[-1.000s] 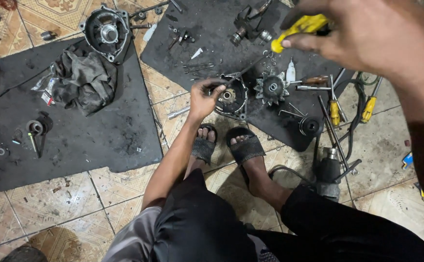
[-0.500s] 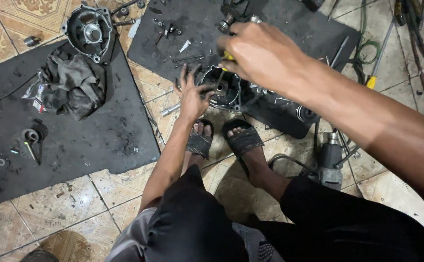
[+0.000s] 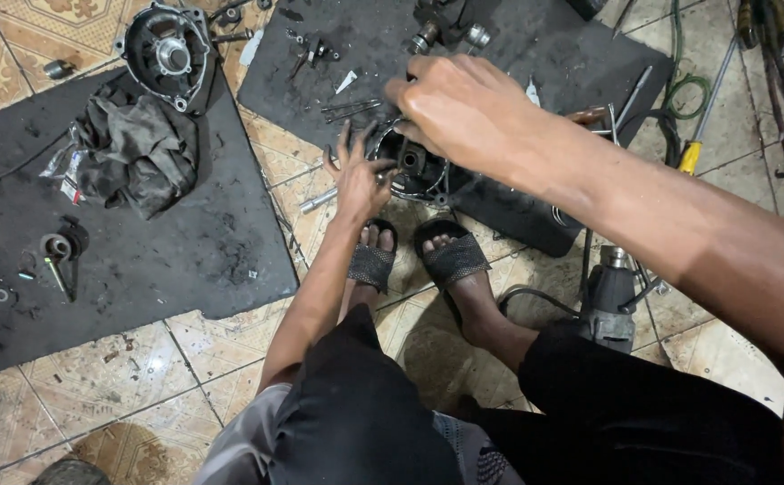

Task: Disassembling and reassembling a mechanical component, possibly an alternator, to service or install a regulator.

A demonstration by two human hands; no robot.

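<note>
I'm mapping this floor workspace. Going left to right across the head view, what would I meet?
Small bearing part → crumpled dark rag → left hand → round metal housing → right hand → power drill → yellow-handled screwdriver.

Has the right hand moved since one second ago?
Yes. The right hand came down from the upper right onto the round metal housing, beside the left hand.

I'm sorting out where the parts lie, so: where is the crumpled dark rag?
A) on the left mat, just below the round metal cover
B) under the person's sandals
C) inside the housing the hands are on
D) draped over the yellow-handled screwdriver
A: the rag lies on the left mat, just below the round cover, well away from the left hand and right hand at the housing.
</note>
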